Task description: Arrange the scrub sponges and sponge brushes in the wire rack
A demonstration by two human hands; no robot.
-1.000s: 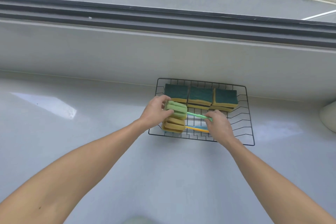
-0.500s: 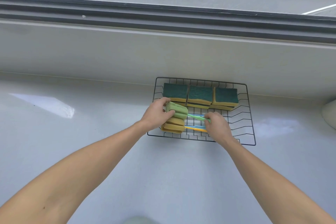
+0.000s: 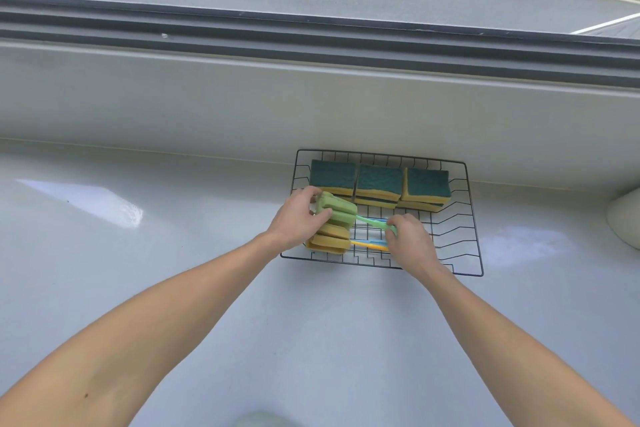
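A black wire rack (image 3: 474, 218) sits on the pale counter against the back wall. Green-topped yellow scrub sponges (image 3: 379, 182) fill its far side in three stacks. At the rack's near left lies a yellow sponge brush (image 3: 329, 239) with yellow and blue handles (image 3: 369, 242) running right. Above it is a green sponge brush (image 3: 337, 210). My left hand (image 3: 296, 222) grips its sponge head. My right hand (image 3: 410, 241) pinches the end of its green handle.
A white rounded object (image 3: 625, 220) sits at the right edge of the counter. The window frame and sill (image 3: 311, 45) run behind the rack. Bare counter (image 3: 138, 253) stretches to the left and in front.
Both hands stay on the green sponge brush; it has shifted slightly within the rack's left side. The sponges have not moved.
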